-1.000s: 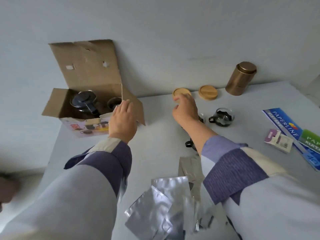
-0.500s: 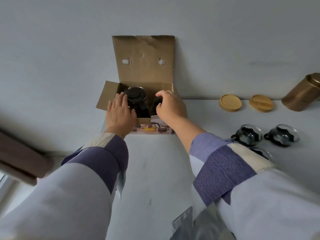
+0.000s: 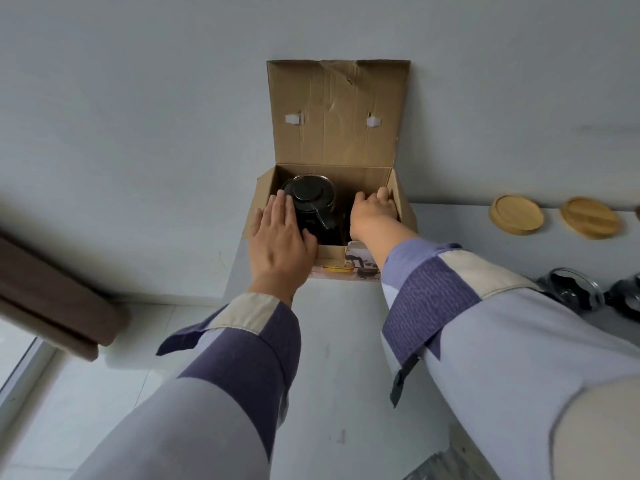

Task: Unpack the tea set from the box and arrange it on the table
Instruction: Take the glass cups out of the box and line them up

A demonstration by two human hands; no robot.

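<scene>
An open cardboard box (image 3: 334, 116) stands at the table's far left corner against the wall, lid flap upright. A dark glass teapot (image 3: 313, 199) with a black lid sits in its left half. My left hand (image 3: 278, 242) rests flat over the box's front edge, fingers spread and touching the teapot's left side. My right hand (image 3: 370, 214) reaches into the box's right half, with its fingers curled down out of sight; what they touch is hidden. Two glass cups (image 3: 571, 289) with black handles stand on the table at the right.
Two round wooden lids (image 3: 516, 214) lie by the wall at the right. The grey table (image 3: 332, 341) ends just left of the box, with pale floor below. A brown wooden piece (image 3: 52, 303) juts in at the left. Silver foil bags (image 3: 436, 467) lie at the bottom edge.
My view swung left onto the box. My right hand left the wooden lid and went into the box's right half; my left hand came to rest against the teapot.
</scene>
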